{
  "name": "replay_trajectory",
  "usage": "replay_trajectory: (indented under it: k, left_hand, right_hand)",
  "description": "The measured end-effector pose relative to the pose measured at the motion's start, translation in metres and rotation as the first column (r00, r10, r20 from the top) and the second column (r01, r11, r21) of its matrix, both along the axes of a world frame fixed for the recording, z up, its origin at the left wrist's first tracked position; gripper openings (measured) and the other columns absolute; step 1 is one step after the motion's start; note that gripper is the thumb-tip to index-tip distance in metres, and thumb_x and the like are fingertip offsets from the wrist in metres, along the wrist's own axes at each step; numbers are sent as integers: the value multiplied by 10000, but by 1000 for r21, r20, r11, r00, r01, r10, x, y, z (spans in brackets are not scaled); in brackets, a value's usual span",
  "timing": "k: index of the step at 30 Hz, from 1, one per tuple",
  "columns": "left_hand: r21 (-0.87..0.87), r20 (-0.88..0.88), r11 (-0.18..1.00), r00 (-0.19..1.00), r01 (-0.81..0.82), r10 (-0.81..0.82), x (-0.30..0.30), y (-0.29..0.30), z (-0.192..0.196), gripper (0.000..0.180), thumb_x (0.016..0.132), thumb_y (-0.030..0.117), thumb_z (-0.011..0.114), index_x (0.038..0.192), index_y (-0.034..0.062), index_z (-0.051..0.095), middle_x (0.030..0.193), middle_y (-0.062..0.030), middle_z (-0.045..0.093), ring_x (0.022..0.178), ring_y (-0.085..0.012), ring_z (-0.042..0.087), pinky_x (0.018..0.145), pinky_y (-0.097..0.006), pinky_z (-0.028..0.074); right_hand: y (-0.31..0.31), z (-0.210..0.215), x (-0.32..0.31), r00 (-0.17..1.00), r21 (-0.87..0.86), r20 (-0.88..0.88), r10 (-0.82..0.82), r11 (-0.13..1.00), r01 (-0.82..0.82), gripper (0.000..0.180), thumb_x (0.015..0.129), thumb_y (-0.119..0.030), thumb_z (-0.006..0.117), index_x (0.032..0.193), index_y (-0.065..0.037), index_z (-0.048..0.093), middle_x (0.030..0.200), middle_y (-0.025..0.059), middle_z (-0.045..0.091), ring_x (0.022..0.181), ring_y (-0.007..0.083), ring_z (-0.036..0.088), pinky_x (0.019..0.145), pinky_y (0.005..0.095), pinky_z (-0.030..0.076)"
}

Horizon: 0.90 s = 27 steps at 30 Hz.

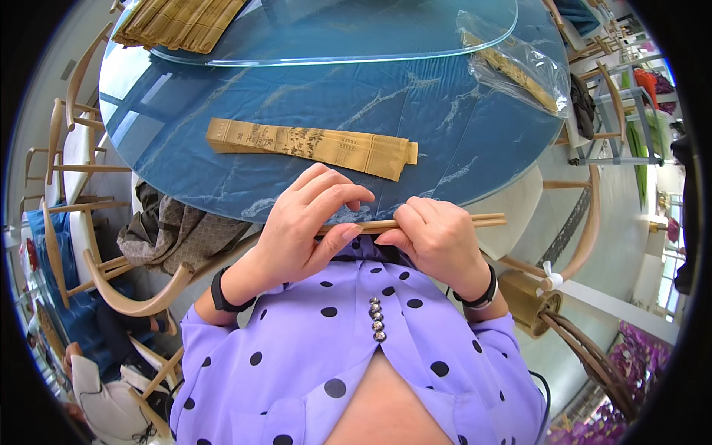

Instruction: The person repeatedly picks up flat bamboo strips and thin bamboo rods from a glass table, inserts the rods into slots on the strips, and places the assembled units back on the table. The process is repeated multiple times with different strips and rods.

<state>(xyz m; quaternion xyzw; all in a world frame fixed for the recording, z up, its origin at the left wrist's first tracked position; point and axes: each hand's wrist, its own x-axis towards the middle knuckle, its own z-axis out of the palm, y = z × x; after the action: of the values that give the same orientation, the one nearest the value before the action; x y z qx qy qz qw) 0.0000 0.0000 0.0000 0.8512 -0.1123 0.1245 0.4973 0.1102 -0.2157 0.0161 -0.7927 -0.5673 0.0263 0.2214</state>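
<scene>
Right Hand Grips Chopsticks Beside a Blue Table

From far away, I watch through the head camera. The right hand is closed around a pair of wooden chopsticks, with its thumb below them. The chopsticks lie sideways, between the near edge of the blue table and the purple dotted shirt. Their right ends poke out past the hand.

The left hand is at their left ends. Its fingers are softly bent, and I can see a gap between the thumb and the pointing finger. I cannot tell if it is gripping the chopsticks too.

Just past the hands, some flat brown paper sleeves lie on the table (they have dark pictures on them). At the far left I see a big pile of brown sleeves. At the far right, a clear plastic bag has something long and brown inside. A round glass turntable sits in the far part of the table.
</scene>
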Motion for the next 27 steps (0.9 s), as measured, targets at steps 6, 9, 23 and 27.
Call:
replay_trajectory:
  k: [6,9,23,27]
  left_hand:
    - [252,231,932,951,-261,204,27,7,7,303,940,165,636,1195,0,633,1065,-128,619,981,-314,551,878,-416,459]
    - [593,205,758,962,-270,181,39,-2,4,468,816,165,754,1232,0,619,1144,-97,584,1034,-280,545,898,-393,475]
    - [532,112,825,982,-189,153,57,-3,-8,397,724,117,804,1069,42,623,1070,-66,573,972,-256,560,869,-382,491]
    - [485,160,844,972,-230,173,52,0,0,442,705,130,815,1100,59,630,1109,-66,603,1032,-271,585,910,-404,488]
  right_hand:
    - [-29,2,37,967,79,-141,-213,971,225,398,949,-425,644,805,-61,572,670,109,553,584,299,571,521,383,433]
    - [-35,8,44,881,40,-228,-414,901,433,367,977,-402,635,909,-41,642,678,108,566,571,284,539,524,366,416]
    - [-9,1,38,613,-53,-703,-360,886,460,270,978,-238,690,1076,9,640,666,32,538,570,98,422,523,289,340]
    - [-2,-6,43,501,-36,-823,-267,905,423,289,976,-214,697,1112,39,661,703,-6,558,624,52,420,546,261,344]
